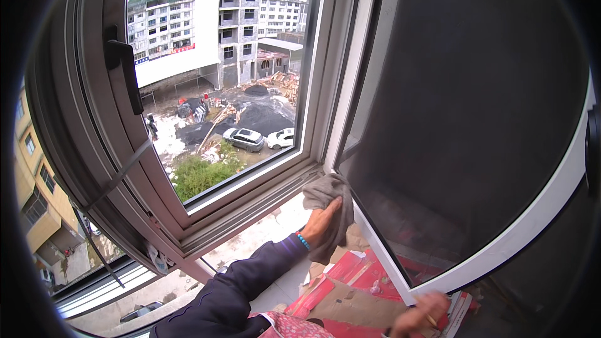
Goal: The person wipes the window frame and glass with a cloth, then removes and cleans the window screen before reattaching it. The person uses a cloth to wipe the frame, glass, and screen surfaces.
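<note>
A grey-brown cloth [334, 211] is gripped in my left hand [321, 220], which wears a blue bead bracelet. That hand presses the cloth near the lower corner where the window frame [244, 213] meets the opened, white-edged screen sash [441, 103]. Below the bottom corner of the sash is my right hand [420, 314], blurred, with a thin light-coloured thing at its fingers that I cannot identify. Whether that hand touches the sash is unclear.
A black window handle [124, 75] sits on the left frame, with a grey strap [119, 176] tied below it. Flattened red and brown cardboard [352, 298] covers part of the floor. Buildings and parked cars stand far below outside.
</note>
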### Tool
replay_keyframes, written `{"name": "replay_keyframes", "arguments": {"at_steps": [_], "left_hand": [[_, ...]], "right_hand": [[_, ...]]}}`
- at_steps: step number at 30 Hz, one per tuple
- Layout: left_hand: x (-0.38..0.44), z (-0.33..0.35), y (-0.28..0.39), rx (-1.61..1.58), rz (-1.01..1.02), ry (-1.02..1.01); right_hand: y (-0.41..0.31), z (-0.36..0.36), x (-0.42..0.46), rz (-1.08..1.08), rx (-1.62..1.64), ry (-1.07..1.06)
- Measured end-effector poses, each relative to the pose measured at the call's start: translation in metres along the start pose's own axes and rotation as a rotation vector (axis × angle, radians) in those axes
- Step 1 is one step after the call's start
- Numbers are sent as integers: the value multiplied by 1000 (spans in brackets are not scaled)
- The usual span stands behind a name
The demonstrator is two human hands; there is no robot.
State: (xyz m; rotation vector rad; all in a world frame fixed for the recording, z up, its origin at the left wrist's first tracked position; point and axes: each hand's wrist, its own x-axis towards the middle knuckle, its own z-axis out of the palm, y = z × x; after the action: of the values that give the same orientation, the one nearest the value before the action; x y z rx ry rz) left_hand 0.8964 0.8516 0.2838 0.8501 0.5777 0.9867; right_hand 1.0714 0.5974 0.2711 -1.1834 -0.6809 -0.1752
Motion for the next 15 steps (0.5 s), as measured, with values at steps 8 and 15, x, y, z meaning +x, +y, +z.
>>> {"name": "replay_keyframes", "arguments": {"at_steps": [8, 15], "left_hand": [[2, -34, 29, 836, 536, -534], [46, -39, 103, 798, 771, -295]], "right_hand": [[33, 201, -22, 518, 357, -746], [3, 327, 13, 116, 261, -495]]}}
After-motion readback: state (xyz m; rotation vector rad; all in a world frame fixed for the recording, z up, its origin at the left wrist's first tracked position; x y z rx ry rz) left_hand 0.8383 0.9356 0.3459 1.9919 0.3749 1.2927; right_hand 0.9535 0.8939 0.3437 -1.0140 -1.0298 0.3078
